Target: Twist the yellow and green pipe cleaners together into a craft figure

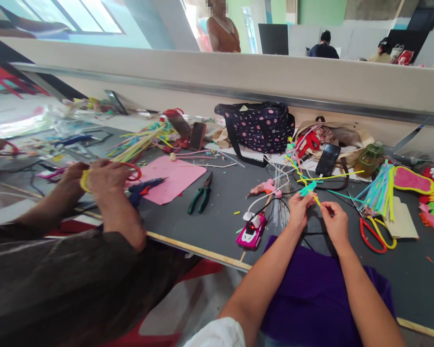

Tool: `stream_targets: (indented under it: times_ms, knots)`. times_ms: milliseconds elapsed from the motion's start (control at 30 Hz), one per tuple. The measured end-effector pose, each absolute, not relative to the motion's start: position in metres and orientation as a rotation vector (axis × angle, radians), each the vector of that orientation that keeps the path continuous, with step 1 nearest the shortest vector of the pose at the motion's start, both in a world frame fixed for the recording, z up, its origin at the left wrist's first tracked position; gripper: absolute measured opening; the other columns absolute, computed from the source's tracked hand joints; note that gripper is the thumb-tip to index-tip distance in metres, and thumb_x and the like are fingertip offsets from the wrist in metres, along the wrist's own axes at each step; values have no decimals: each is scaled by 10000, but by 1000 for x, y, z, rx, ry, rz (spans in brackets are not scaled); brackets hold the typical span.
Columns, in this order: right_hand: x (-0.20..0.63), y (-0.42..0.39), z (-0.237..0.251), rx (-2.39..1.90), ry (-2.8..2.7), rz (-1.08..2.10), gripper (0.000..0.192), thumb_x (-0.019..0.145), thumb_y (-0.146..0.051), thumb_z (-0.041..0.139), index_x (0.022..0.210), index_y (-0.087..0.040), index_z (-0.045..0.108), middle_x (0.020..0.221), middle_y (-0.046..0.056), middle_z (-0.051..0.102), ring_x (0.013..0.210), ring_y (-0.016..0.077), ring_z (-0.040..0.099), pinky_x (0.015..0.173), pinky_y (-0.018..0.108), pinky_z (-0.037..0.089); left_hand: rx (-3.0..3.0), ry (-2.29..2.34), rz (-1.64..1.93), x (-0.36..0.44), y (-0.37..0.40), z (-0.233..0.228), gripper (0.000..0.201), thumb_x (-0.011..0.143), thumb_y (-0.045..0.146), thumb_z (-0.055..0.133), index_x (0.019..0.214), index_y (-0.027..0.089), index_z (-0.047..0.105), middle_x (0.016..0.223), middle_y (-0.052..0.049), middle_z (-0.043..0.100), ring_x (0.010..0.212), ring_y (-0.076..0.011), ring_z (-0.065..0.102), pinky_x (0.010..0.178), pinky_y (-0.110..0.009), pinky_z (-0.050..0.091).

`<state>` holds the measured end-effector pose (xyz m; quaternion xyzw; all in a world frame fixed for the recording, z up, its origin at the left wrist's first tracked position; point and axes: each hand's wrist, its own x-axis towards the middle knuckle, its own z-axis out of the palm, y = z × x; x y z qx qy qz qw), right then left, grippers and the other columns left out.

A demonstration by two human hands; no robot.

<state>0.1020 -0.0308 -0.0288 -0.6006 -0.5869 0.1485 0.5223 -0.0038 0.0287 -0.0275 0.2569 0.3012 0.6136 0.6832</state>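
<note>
As fingers (330, 209) pinch yellow stem (317, 198), scissors (373, 221) lie nearby

The person's left forearm (265, 274) and right forearm (361, 282) are slanting forward and inward toward each other. The left hand (299, 208) is pinching between thumb and fingertips, while the right hand (335, 220) is sitting just beside it, its fingers curling and its thumb and index finger pinching.

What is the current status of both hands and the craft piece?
Left hand gripping teal craft piece; right hand pinching its yellow stem. Piece held above table. Pink glue gun left of both hands, apparently not blocking.
</note>
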Motion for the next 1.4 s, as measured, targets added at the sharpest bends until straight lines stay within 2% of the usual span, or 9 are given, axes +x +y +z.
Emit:
stream_targets:
  times_ms: [100, 200, 367, 600, 733, 967, 1133, 1233, 1400]
  knots:
    - [101, -34, -25, -1468, -1549, -32, 158, 877, -227, 510, 847, -194, 662, 821, 64, 640, 835, 204, 548, 777, 343, 429, 551, 670, 1387, -2, 29, -29, 261, 563, 255, 835, 748, 130, 701, 717, -47, 697, 607, -121, 621, 669, -272, 492]
    - [100, -35, -25, -1481, -1638, -208, 154, 896, -190, 493, 888, -192, 646, 834, 63, 642, 837, 199, 539, 777, 335, 409, 526, 666, 1393, -1, 29, -30, 267, 560, 256, 836, 750, 131, 697, 717, -41, 698, 613, -121, 623, 672, -273, 492]
    - [101, -35, -29, -1528, -1692, -334, 140, 904, -190, 491, 929, -190, 629, 852, 62, 656, 841, 201, 538, 776, 340, 374, 505, 667, 1387, 1, 30, -32, 267, 559, 260, 837, 740, 126, 693, 710, -42, 693, 610, -116, 617, 663, -266, 491]
    - [101, -34, -31, -1538, -1690, -312, 139, 893, -192, 490, 883, -189, 629, 788, 57, 656, 795, 189, 548, 754, 327, 381, 515, 654, 1373, 0, 30, -32, 284, 556, 275, 841, 748, 127, 696, 716, -41, 692, 606, -114, 618, 659, -265, 493]
    - [102, -32, -32, -1507, -1580, -37, 162, 879, -233, 495, 835, -191, 645, 785, 58, 667, 768, 188, 570, 742, 322, 418, 538, 653, 1370, -2, 30, -31, 285, 555, 275, 843, 754, 129, 699, 722, -52, 699, 613, -122, 622, 664, -267, 499]
    - [104, -27, -31, -1301, -1052, 970, 206, 763, -377, 622, 774, -182, 687, 709, 27, 685, 650, 160, 604, 635, 271, 457, 579, 626, 1348, -5, 30, -27, 251, 570, 264, 836, 741, 134, 707, 708, -45, 691, 602, -109, 609, 638, -242, 483]
    - [104, -26, -27, -1184, -919, 1250, 201, 715, -360, 668, 778, -171, 693, 719, 37, 691, 629, 142, 597, 628, 266, 462, 605, 638, 1336, -6, 29, -25, 237, 575, 269, 827, 735, 140, 708, 707, -41, 681, 606, -110, 608, 650, -256, 477]
    - [103, -28, -27, -1258, -1066, 1059, 205, 759, -368, 622, 780, -173, 681, 726, 33, 682, 650, 150, 593, 649, 278, 461, 615, 672, 1354, -7, 29, -25, 234, 576, 267, 823, 734, 136, 710, 707, -41, 679, 593, -107, 601, 649, -260, 471]
    - [101, -32, -29, -1434, -1481, 457, 125, 807, -263, 544, 852, -190, 635, 804, 32, 648, 761, 178, 577, 739, 309, 440, 598, 702, 1397, -7, 30, -26, 259, 570, 272, 824, 739, 118, 703, 705, -47, 678, 590, -108, 603, 638, -255, 472]
